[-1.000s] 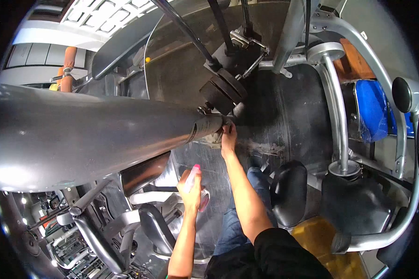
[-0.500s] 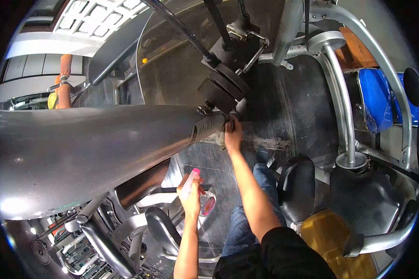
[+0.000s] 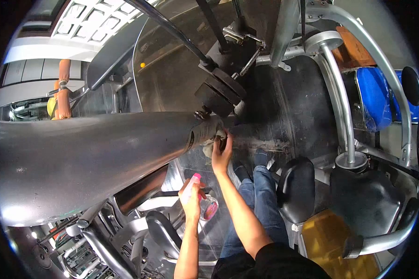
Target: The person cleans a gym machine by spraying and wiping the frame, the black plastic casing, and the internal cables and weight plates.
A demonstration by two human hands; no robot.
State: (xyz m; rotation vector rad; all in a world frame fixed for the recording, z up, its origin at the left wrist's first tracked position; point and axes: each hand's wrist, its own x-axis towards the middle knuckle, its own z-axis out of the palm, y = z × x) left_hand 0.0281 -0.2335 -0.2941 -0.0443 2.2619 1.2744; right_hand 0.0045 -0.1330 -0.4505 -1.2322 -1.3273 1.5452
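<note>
My left hand (image 3: 189,199) is wrapped round the neck of a spray bottle (image 3: 211,209) with a pink nozzle and a pink label on its clear body. My right hand (image 3: 221,156) presses a greyish cloth (image 3: 208,149) against the narrow end of a large dark bag (image 3: 93,162) that looks like a punching bag. Part of the cloth is hidden behind my fingers. Just above that hand, black weight-like blocks (image 3: 219,93) and a metal fitting sit at the bag's end.
Grey metal gym frames (image 3: 342,97) and black padded seats (image 3: 297,190) stand on the right. Blue wrapped items (image 3: 375,100) lie beyond them. Another black pad (image 3: 163,230) is near my left forearm. A small yellow ball (image 3: 142,65) rests on the dark surface at the top.
My right hand has moved left and slightly down along the bag's end with the cloth. My left hand stays almost in place with the spray bottle. The view has shifted slightly.
</note>
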